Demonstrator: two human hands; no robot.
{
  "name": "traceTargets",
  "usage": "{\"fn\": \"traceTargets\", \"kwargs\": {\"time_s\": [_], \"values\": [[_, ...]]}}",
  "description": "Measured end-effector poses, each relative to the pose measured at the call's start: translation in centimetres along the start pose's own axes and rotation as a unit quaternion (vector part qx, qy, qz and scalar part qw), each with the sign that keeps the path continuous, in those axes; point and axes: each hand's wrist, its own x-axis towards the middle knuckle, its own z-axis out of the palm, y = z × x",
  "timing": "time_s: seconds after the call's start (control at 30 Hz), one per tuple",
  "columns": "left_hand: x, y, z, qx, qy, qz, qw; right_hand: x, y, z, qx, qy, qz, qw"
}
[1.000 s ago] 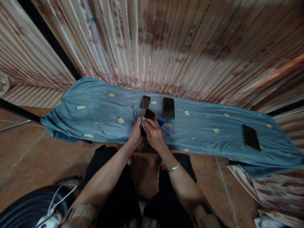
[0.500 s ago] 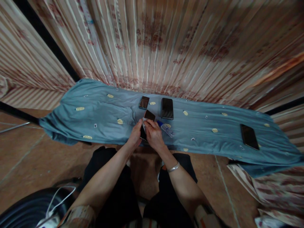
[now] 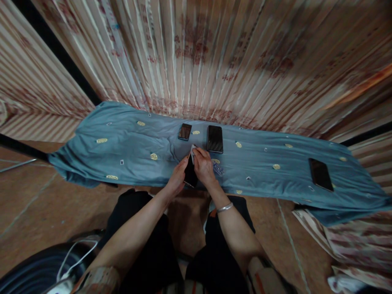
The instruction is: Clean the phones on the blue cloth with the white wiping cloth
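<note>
A dark phone [image 3: 190,174] is tilted over the near edge of the cloth-covered surface, its left side gripped by my left hand [image 3: 177,176]. My right hand [image 3: 203,166] pinches a small pale wipe [image 3: 192,150] against the phone's upper end. Just right of that hand lies a clear plastic item [image 3: 218,169], partly hidden by it. Beyond my hands, a small phone [image 3: 185,132] and a larger black phone [image 3: 215,139] lie flat on the cloth.
A blue-green patterned cloth [image 3: 260,179] covers the long narrow surface. Another dark phone [image 3: 320,174] lies toward its right end. Striped curtains [image 3: 196,81] hang behind, with black poles [image 3: 61,53] at the sides. A white cable [image 3: 70,261] sits at lower left.
My right hand has moved up along the phone with the wipe, to its far end. More of the phone's lower face shows, and the clear item's blue end is now hidden.
</note>
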Motion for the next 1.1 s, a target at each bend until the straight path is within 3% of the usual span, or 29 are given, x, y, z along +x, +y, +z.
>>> {"fn": "traceTargets", "kwargs": {"time_s": [0.3, 0.73, 1.1], "values": [[-0.3, 0.0, -0.3, 0.032, -0.042, 0.011, 0.999, 0.8, 0.4, -0.1, 0.007, -0.026, 0.034, 0.999], [0.2, 1.6, -0.6, 0.020, -0.005, 0.011, 1.000, 0.2, 0.4, 0.3, -0.006, 0.000, 0.038, 0.999], [0.8, 1.5, -1.0, -0.003, 0.012, 0.000, 1.000, -0.6, -0.9, 0.1, 0.010, -0.038, 0.013, 0.999]]}}
